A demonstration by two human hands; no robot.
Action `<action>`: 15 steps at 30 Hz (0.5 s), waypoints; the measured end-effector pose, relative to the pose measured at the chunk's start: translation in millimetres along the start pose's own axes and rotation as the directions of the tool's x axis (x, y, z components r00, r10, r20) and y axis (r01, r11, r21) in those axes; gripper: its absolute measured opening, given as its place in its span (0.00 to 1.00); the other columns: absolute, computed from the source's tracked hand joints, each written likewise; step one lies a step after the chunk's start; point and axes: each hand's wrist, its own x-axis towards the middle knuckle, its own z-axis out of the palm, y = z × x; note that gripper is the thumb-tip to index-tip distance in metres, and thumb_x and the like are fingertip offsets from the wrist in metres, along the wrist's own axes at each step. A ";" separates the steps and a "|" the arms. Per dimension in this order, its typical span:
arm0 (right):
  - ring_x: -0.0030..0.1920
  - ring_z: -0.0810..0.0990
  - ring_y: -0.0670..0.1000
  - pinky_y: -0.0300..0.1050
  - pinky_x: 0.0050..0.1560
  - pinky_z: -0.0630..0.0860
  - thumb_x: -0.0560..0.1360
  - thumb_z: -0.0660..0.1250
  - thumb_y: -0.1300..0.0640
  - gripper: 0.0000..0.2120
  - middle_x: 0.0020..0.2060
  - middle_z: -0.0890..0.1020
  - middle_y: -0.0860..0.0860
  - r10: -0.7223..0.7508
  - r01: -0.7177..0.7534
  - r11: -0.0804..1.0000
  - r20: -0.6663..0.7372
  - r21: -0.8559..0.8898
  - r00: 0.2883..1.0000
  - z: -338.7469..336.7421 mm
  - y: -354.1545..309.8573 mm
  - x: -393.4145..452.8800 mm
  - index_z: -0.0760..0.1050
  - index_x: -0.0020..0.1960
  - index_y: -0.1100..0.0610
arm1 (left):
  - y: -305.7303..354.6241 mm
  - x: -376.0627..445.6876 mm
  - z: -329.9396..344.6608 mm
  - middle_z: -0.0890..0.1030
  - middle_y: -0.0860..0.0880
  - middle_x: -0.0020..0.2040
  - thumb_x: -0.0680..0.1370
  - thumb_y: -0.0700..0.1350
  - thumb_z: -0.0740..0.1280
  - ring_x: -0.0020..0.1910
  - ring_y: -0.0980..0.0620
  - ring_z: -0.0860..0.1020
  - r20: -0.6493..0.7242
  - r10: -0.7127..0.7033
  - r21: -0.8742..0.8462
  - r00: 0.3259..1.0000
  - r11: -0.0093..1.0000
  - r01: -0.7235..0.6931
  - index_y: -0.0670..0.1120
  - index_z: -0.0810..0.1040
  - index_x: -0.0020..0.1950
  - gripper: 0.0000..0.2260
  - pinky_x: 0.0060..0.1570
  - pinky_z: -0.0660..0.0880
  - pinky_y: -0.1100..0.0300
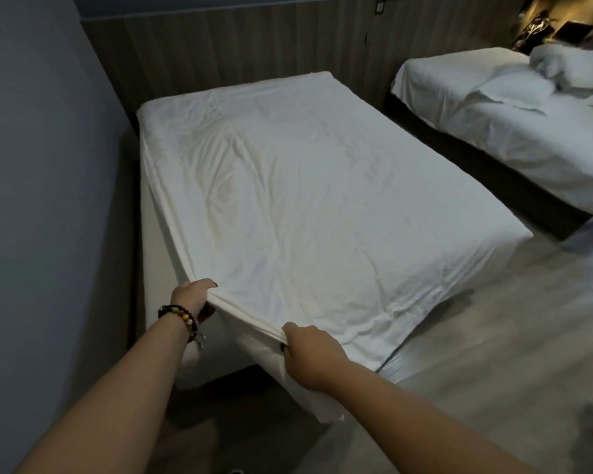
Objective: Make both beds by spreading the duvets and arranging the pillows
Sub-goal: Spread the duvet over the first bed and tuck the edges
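Note:
A white duvet (305,200) lies spread flat over the near bed (158,268), creased toward its left side. At the bed's foot corner, my left hand (194,295) grips the duvet's bunched edge, a beaded bracelet on its wrist. My right hand (308,350) grips the same edge a little to the right, and the cloth is stretched taut between the two. A flap of duvet hangs down below my right hand. On the second bed (493,131) at the right, a crumpled white duvet and pillows (569,68) are heaped near its head.
A blue-grey wall (42,165) runs close along the near bed's left side, leaving a narrow gap. Wood panelling (254,39) backs both beds. A narrow aisle separates the beds. Pale floor (493,336) spreads to the right of the near bed.

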 end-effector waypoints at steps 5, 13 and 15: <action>0.47 0.76 0.60 0.44 0.41 0.64 0.78 0.56 0.59 0.03 0.47 0.77 0.58 0.063 -0.062 0.996 -0.013 0.066 0.998 -17.7 64.8 8.1 0.62 0.47 0.55 | 12.1 -1.8 66.9 0.74 0.44 0.34 0.72 0.34 0.68 0.32 0.48 0.73 0.050 0.056 0.077 0.997 0.995 -0.060 0.39 0.76 0.47 0.05 0.29 0.72 0.60; 0.51 0.78 0.58 0.44 0.42 0.68 0.81 0.56 0.54 0.08 0.51 0.80 0.59 0.341 -0.329 0.904 0.003 0.273 0.940 -51.4 219.0 51.6 0.70 0.47 0.56 | 21.6 40.7 240.0 0.72 0.44 0.37 0.61 0.46 0.74 0.37 0.46 0.73 0.275 0.083 0.363 0.958 0.914 -0.183 0.44 0.68 0.39 0.16 0.42 0.77 0.49; 0.51 0.79 0.58 0.43 0.42 0.68 0.80 0.57 0.56 0.08 0.50 0.81 0.58 0.389 -0.377 0.883 0.014 0.278 0.921 -66.6 259.7 59.1 0.73 0.49 0.57 | 21.5 39.9 290.1 0.67 0.46 0.32 0.68 0.41 0.73 0.33 0.47 0.69 0.303 0.081 0.396 0.949 0.896 -0.203 0.45 0.63 0.35 0.16 0.36 0.72 0.54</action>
